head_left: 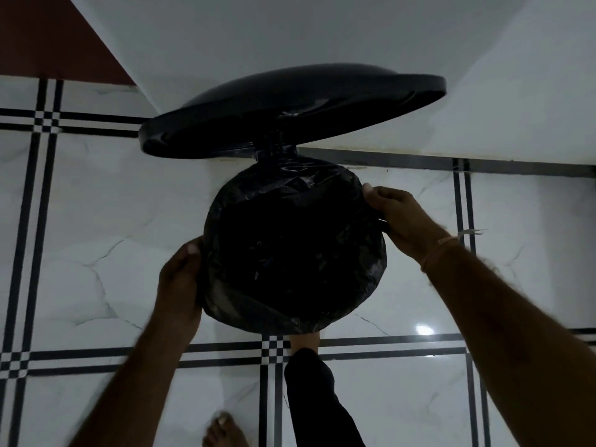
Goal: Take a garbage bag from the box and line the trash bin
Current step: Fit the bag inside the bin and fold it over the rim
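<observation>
A round black trash bin stands on the floor below me, its mouth covered by a black garbage bag (295, 250) folded over the rim. The bin's black lid (290, 108) is swung up and open behind it, against the wall. My left hand (180, 279) grips the bag's edge on the bin's left side. My right hand (396, 214) pinches the bag's edge at the upper right of the rim. The bin's body is hidden under the bag. No box is in view.
The floor is white marble tile (113, 237) with black double lines. A white wall (322, 33) rises behind the bin. My foot (304, 341) reaches the bin's base from a dark trouser leg; my other bare foot (222, 430) is at the bottom edge.
</observation>
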Action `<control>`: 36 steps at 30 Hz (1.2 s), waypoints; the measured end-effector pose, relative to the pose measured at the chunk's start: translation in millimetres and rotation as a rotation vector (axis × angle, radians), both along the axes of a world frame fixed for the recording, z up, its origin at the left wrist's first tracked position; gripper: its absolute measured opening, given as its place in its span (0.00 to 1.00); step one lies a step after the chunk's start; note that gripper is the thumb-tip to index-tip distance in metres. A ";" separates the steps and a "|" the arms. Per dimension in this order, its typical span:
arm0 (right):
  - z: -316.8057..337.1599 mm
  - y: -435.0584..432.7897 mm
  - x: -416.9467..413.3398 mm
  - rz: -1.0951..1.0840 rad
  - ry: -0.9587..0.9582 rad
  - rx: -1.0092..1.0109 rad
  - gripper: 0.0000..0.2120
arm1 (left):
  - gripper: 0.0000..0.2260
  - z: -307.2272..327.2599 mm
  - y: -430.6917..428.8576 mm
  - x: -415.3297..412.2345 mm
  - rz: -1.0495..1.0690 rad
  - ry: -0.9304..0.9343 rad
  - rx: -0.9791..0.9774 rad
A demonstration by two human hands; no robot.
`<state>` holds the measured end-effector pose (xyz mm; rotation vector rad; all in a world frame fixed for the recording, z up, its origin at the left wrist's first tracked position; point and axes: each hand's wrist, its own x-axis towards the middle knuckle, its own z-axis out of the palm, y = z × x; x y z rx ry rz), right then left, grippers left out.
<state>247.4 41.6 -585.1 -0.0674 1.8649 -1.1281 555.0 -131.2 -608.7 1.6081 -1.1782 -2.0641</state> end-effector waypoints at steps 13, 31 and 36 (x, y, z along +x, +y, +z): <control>0.8 -23.2 -8.0 -0.022 -0.089 0.147 0.13 | 0.08 -6.5 -28.9 -16.6 -0.047 -0.081 0.052; -24.8 -82.5 -22.1 0.011 -0.018 0.034 0.11 | 0.13 -23.9 -92.0 -89.9 -0.184 -0.023 0.232; -19.7 -51.9 -13.5 -0.035 0.050 -0.060 0.16 | 0.27 -25.5 -82.4 -71.3 -0.279 -0.146 0.166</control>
